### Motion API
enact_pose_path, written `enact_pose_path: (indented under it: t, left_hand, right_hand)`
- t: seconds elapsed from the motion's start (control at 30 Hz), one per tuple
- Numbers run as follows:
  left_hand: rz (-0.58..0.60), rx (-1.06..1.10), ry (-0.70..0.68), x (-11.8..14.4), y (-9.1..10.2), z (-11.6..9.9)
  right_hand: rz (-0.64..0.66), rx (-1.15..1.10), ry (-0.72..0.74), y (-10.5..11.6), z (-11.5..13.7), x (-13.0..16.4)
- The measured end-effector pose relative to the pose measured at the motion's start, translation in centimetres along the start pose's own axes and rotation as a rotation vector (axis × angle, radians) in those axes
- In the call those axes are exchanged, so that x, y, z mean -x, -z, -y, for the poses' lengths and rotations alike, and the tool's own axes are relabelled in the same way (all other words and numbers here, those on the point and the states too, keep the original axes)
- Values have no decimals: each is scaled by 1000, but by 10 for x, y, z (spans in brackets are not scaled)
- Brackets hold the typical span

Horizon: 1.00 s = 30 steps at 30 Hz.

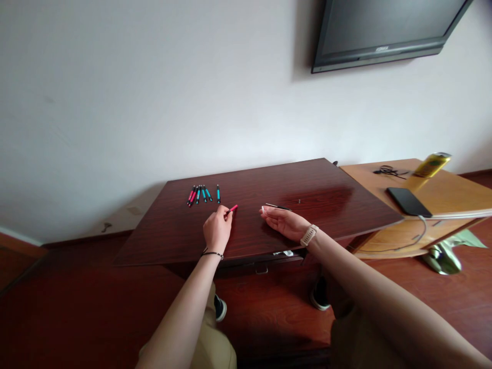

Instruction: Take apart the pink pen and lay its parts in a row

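Observation:
My left hand (218, 226) is closed in a pinch around a pink pen barrel (233, 208), which points up and to the right just over the dark table. To its right, my right hand (284, 222) is turned partly palm up, its fingers close together. A tiny white piece (263, 209) shows at those fingertips; what it is, I cannot make out. Just behind this hand lies a thin dark rod with a light end (279, 206), partly hidden by the fingers. A small metallic piece (299, 201) sits farther right on the tabletop.
Several pink and blue pens (198, 195) lie grouped at the back left of the dark wooden table (249, 184). A lighter cabinet (457, 189) on the right carries a phone (409, 202), a black cable (389, 171) and a yellow can (432, 164). A television (384, 31) hangs above.

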<state>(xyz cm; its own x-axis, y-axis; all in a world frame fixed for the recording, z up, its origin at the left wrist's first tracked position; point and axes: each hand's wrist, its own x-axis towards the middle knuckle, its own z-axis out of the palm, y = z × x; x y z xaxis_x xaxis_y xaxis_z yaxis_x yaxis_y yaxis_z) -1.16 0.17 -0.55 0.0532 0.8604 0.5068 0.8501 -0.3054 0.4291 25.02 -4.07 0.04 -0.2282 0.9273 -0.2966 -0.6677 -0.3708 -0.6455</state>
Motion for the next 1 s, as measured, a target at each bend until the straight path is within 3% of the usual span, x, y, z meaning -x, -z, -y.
enact_pose_path:
  t: [0.23,0.5,0.7,1.0]
  left_hand:
    - [35,-167,-73,1,-1,-4]
    - [97,-104,-14,2,-1,-8]
    - [100,-181,-40,2,-1,-7]
    - [194,-273,21,2,6,-14]
  right_hand:
    - [4,15,36,2,0,1]
    - [-4,25,56,3,0,0]
    - [-19,52,73,1,0,1]
    - [-15,107,109,6,-5,-6]
